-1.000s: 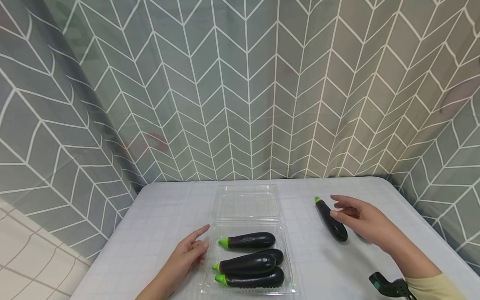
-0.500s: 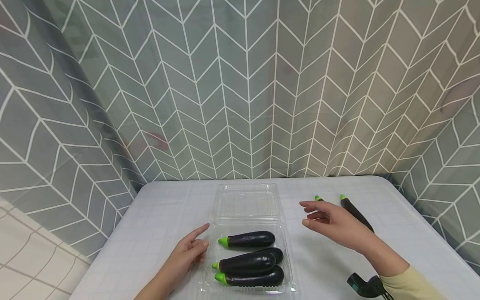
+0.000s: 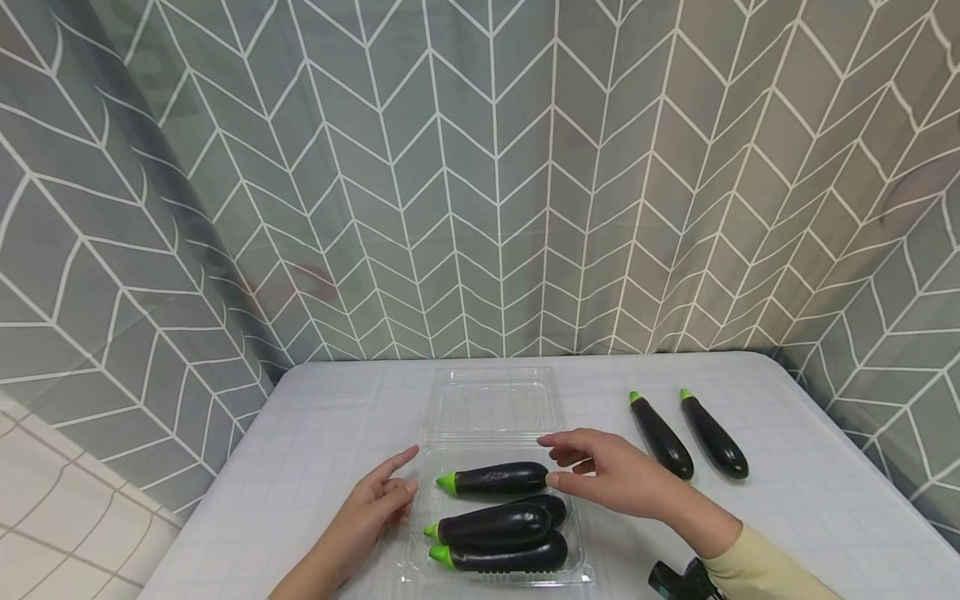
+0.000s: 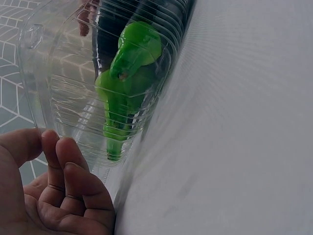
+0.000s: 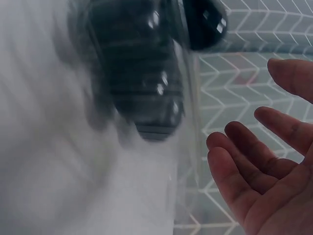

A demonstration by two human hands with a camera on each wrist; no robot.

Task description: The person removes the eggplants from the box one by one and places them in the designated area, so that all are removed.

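A clear plastic clamshell container [image 3: 567,575] sits with its lid [image 3: 495,400] folded back. Inside lie several glossy eggplants [image 3: 491,527] with green stem ends, some stacked. One eggplant [image 3: 501,478] lies a little apart at the back of the tray. My left hand [image 3: 378,500] pinches the container's left rim, index finger extended; in the left wrist view its fingertips [image 4: 50,138] meet the rim. My right hand [image 3: 607,471], fingers loosely curved and holding nothing, hovers over the right rim, thumb tip close by the back eggplant's rounded end.
Two more eggplants, a nearer one [image 3: 662,437] and an outer one [image 3: 714,435], lie side by side on the white-covered table [image 3: 330,417] at the right. Patterned grey curtains [image 3: 480,183] enclose the back and sides. A black device [image 3: 682,581] is strapped at the right wrist.
My right hand has moved left from above the two loose eggplants to the container's right edge, uncovering both of them. The left hand and container have stayed in place.
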